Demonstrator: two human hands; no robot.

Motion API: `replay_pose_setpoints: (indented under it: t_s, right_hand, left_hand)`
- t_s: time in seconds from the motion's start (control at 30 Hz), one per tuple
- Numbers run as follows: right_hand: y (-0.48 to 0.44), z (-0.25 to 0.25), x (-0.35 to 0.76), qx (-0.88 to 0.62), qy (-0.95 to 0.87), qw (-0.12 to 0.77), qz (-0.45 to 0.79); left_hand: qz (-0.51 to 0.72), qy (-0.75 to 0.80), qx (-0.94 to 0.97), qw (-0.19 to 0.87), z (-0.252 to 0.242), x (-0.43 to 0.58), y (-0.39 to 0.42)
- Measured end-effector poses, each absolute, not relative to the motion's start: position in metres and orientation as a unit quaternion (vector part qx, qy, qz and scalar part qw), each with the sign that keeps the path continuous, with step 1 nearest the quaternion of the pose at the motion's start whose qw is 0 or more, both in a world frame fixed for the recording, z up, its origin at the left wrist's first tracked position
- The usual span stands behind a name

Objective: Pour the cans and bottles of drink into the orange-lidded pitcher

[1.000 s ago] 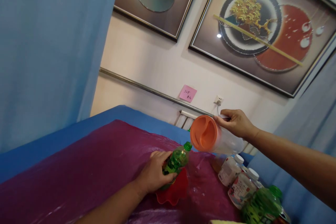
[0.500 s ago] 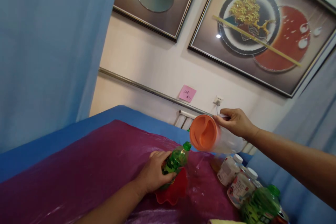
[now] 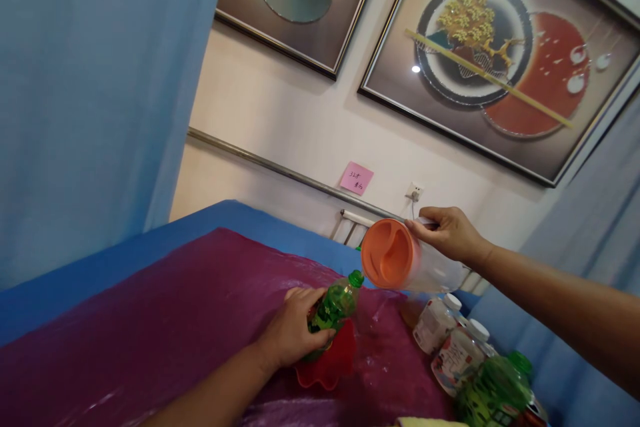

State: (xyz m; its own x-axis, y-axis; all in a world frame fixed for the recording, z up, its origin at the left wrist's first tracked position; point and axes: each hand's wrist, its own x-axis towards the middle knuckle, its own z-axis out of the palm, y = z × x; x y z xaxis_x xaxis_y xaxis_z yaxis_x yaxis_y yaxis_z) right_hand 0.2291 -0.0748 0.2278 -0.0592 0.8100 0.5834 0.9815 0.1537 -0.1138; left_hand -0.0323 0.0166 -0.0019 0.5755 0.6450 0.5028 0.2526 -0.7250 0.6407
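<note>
My left hand (image 3: pixel 293 330) is wrapped round a green bottle with a green cap (image 3: pixel 336 302), which stands tilted in a red scalloped bowl (image 3: pixel 330 363) on the purple sheet (image 3: pixel 175 320). My right hand (image 3: pixel 447 233) grips the handle of a clear jug with an orange lid (image 3: pixel 395 257), held tipped on its side just above and to the right of the bottle's cap. The jug's lid faces me.
Two white-capped bottles (image 3: pixel 440 323) (image 3: pixel 460 353) and another green bottle (image 3: pixel 493 387) stand at the lower right. Blue cloth (image 3: pixel 225 217) edges the table, a blue curtain (image 3: pixel 90 93) hangs at the left, and framed pictures (image 3: pixel 500 53) and a pink note (image 3: pixel 357 178) are on the wall.
The jug and my right hand have shifted very slightly left and down toward the bottle's cap. My left hand keeps its hold on the bottle.
</note>
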Motion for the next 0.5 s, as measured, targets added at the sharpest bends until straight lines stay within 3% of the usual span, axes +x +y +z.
replay_pose_setpoints:
  t_s: [0.5]
  right_hand:
    - [-0.0734,0.2254,0.2305,-0.626,-0.711,0.277,-0.162]
  left_hand:
    - [0.368,0.269,0.85,0.262,0.0009,-0.0329,0.0148]
